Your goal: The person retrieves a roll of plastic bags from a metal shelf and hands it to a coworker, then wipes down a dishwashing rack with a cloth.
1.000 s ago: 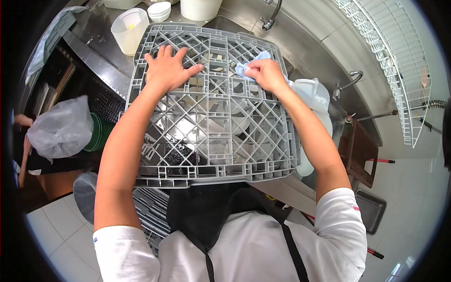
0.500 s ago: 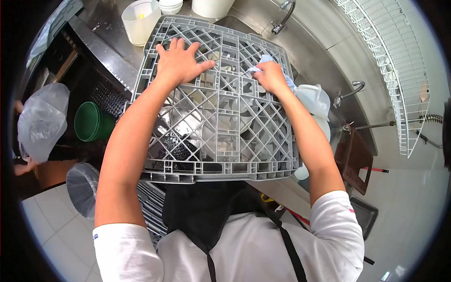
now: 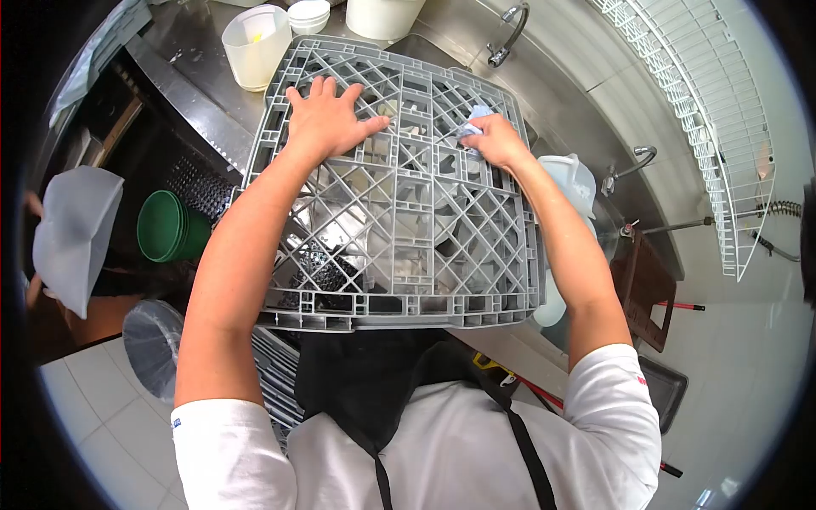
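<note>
Here we are at the grey lattice crate (image 3: 396, 183), sitting right in front of our black apron (image 3: 357, 374). Our left hand (image 3: 325, 121) lies palm down on its grid, fingers fanned wide! Over on the right side, our right hand (image 3: 495, 140) pinches a blue cloth (image 3: 478, 118) at the bars. A translucent tub (image 3: 253, 64) stands beside the far left corner.

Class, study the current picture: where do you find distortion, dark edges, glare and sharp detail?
Head view: black vignetting at the corners; fisheye bowing in the white wire rack; bright glare through the grey plastic crate's picture-left half; both hands fairly sharp.
</note>
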Motion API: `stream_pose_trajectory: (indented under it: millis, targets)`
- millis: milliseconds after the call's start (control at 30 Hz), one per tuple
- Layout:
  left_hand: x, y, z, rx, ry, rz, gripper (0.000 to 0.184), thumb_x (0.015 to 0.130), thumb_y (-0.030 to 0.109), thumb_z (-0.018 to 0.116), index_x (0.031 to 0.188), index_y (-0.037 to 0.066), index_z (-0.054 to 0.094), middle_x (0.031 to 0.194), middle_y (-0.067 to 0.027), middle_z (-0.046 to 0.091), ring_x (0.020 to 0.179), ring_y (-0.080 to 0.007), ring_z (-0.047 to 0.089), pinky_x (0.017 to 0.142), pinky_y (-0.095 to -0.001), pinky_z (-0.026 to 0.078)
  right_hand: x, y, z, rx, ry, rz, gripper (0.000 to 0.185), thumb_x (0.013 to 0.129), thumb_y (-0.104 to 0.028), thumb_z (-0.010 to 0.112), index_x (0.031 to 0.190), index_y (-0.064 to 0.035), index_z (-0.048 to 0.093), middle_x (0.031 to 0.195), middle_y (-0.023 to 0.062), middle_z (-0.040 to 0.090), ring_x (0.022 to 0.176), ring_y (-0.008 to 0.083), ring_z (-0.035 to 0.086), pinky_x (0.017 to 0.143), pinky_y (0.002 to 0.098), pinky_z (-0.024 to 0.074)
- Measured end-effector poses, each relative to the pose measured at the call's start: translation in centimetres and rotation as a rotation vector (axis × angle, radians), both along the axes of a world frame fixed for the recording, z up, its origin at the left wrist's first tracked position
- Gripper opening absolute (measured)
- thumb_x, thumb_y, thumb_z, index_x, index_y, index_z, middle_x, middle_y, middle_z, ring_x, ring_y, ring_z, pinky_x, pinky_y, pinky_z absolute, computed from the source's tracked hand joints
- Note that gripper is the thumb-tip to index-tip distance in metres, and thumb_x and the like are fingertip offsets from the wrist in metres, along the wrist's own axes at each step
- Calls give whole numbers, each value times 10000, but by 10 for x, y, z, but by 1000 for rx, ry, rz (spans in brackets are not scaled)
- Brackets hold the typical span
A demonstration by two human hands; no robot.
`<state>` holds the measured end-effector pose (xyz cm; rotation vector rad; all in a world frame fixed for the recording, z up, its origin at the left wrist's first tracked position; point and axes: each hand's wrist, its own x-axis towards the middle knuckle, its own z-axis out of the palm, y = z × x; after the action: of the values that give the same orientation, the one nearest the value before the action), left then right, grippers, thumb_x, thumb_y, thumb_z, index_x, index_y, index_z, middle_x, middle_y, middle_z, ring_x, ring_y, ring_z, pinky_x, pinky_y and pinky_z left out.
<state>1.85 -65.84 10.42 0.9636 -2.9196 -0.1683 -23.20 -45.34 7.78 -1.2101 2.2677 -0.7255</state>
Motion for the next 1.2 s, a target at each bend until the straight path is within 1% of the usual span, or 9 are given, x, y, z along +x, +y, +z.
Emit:
stream_pose_trajectory:
  millis: [167, 267, 400, 533, 700, 800, 1067, 1100, 1200]
  targets:
    - [1, 2, 4, -3, -47, 1, 912, 864, 817, 436, 1512, 176, 464, 1524, -240, 433, 1491, -360, 290, 1127, -720, 166, 19, -19, 4, 120, 558, 25, 306, 724, -309, 800, 867, -43, 753, 879, 216, 716, 868, 404, 689, 805, 452, 549]
    - [0, 2, 4, -15, -33, -1, 918, 861, 820, 438, 1508, 170, 469, 1513, -238, 443, 1486, -358, 296, 1121, -716, 173, 18, -20, -3, 73, 541, 3, 287, 728, -301, 795, 847, -44, 747, 884, 222, 713, 871, 411, 686, 802, 465, 549]
    - [2, 1, 4, 10, -24, -1, 894, 863, 800, 459, 1497, 169, 486, 1524, -237, 437, 1487, -363, 295, 1116, -694, 177, 1, -10, 20, 180, 157, 47, 279, 738, -274, 802, 882, -40, 751, 909, 209, 728, 887, 410, 694, 843, 463, 552]
    - [2, 2, 4, -2, -30, 1, 915, 860, 816, 446, 1494, 158, 484, 1504, -237, 451, 1476, -363, 304, 1114, -710, 185, 30, -25, 4, 202, 572, -52, 308, 753, -242, 806, 984, -43, 764, 930, 212, 736, 897, 406, 706, 861, 457, 555]
    - [4, 3, 5, -2, -11, 0, 896, 868, 798, 459, 1498, 161, 478, 1511, -241, 444, 1476, -368, 309, 1123, -704, 177, 2, -10, 24, 173, 220, 144, 267, 743, -245, 788, 894, -28, 746, 903, 252, 716, 907, 402, 703, 824, 476, 556]
    - [2, 0, -6, -10, 18, -18, 905, 867, 806, 447, 1513, 171, 450, 1537, -225, 424, 1481, -383, 310, 1130, -715, 180, 7, -19, -12, 78, 597, 120, 273, 733, -256, 798, 882, -33, 743, 855, 241, 707, 878, 403, 700, 832, 473, 553]
    - [-6, 4, 13, 75, -69, -32, 888, 868, 777, 487, 1514, 170, 453, 1567, -261, 369, 1511, -381, 261, 1146, -717, 141, 18, 0, 0, -42, 280, 17, 256, 752, -240, 823, 881, -35, 740, 842, 239, 702, 846, 424, 686, 797, 475, 548]
    - [-6, 6, 11, 72, -61, -25, 888, 868, 776, 489, 1515, 169, 452, 1567, -262, 368, 1511, -379, 263, 1145, -716, 144, 9, 0, -10, -79, 421, 79, 295, 789, -303, 818, 881, -31, 748, 809, 222, 714, 776, 375, 703, 737, 451, 549]
    - [-7, 8, 16, 71, -92, -16, 881, 873, 771, 490, 1515, 168, 451, 1569, -262, 364, 1509, -379, 267, 1140, -722, 144, -7, -1, 1, -302, -72, -224, 315, 867, -296, 789, 970, -1, 750, 769, 124, 726, 654, 191, 672, 633, 357, 525]
